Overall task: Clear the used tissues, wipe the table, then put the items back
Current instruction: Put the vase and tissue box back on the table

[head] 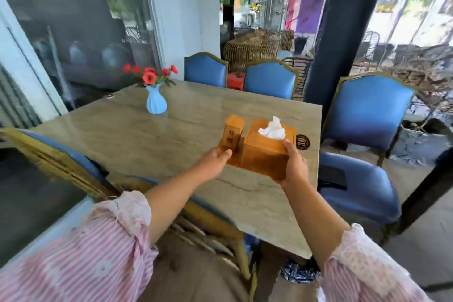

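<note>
A wooden tissue box (266,147) with a white tissue (272,129) sticking out of its top sits near the right edge of the stone table (147,140). My right hand (294,167) grips the box's near right corner. A small wooden toothpick holder (232,133) with dark characters stands just left of the box. My left hand (213,163) reaches toward the holder's base, fingertips close to it, and whether they touch it is unclear. A blue vase with red flowers (156,100) stands at the table's far left.
Blue chairs surround the table: two at the far side (206,71) (269,79), one on the right (367,115) with a dark object on its seat, one at the near left (73,162). A round dark sticker (302,142) lies by the table's right edge. A dark pillar (343,27) stands behind.
</note>
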Tool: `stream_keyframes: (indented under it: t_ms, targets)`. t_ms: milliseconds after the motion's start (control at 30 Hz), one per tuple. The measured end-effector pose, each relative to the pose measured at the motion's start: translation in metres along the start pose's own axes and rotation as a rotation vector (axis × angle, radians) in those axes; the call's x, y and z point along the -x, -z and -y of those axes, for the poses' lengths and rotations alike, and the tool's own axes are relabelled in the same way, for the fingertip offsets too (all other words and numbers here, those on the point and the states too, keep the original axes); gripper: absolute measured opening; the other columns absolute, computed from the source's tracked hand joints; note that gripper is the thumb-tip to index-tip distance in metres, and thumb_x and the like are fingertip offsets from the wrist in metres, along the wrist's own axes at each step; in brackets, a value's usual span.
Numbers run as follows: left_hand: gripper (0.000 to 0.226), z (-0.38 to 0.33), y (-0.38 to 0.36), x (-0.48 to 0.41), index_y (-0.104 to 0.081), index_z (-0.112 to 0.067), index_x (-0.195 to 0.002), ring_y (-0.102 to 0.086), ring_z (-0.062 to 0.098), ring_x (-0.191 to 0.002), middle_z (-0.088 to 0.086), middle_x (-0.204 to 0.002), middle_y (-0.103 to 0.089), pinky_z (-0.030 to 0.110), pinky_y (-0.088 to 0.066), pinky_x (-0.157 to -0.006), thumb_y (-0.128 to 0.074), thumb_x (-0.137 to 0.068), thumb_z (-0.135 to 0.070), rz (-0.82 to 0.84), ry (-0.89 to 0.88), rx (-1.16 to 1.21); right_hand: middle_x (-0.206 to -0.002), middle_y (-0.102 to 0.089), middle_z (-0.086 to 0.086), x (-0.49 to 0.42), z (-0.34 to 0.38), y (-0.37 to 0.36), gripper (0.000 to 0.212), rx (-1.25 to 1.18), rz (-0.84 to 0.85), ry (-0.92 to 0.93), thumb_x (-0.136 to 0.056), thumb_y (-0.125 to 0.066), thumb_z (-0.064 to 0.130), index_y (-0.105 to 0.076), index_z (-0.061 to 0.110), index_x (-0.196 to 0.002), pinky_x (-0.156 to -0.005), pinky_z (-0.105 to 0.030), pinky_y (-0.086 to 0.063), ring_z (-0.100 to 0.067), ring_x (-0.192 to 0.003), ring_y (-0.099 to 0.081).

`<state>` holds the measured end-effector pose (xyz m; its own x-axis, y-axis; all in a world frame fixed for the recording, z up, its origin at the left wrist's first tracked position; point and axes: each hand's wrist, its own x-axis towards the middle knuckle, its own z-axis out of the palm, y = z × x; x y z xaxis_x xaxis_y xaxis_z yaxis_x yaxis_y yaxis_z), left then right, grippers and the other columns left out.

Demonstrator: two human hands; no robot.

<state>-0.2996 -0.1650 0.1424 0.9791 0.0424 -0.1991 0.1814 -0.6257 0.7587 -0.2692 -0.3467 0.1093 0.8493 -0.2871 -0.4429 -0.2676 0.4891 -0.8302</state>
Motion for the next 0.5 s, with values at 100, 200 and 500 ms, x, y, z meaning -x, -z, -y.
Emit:
stream_keyframes:
  t_ms: [100, 200, 500]
  targets:
    - [0.06, 0.027, 0.043, -0.011, -0.028, -0.012, -0.146, -0.027, 0.021, -0.142, 0.005, -0.155, -0.028, 0.03, -0.022, -0.113, -0.034, -0.097, -0.046, 0.038, -0.018, -0.034, -0.122, -0.05, -0.003, 0.01, -0.02, -0.044, 0.059, -0.027, -0.015, 0.008, -0.079, -0.069, 0.041, -0.045, 0.024, -0.131, -0.081, -0.044, -0.049, -0.025, -0.109, -0.05]
    - [0.063, 0.053, 0.078, -0.025, -0.025, -0.013, -0.148, -0.025, 0.02, -0.143, 0.004, -0.156, -0.026, 0.031, -0.02, -0.114, -0.034, -0.097, -0.048, 0.082, -0.025, -0.029, -0.124, -0.053, -0.005, 0.011, -0.039, -0.088, 0.058, -0.005, -0.022, 0.008, -0.076, -0.07, 0.042, -0.048, 0.025, -0.127, -0.082, -0.045, -0.052, -0.027, -0.11, -0.053]
    - [0.059, 0.124, 0.151, -0.122, -0.028, -0.017, -0.147, -0.028, 0.022, -0.142, 0.003, -0.154, -0.029, 0.034, -0.023, -0.114, -0.032, -0.097, -0.048, 0.107, 0.003, -0.026, -0.123, -0.056, -0.004, -0.054, -0.076, -0.206, 0.058, 0.079, 0.081, -0.03, -0.069, -0.072, 0.05, -0.051, 0.028, -0.118, -0.072, -0.041, -0.052, -0.027, -0.107, -0.055]
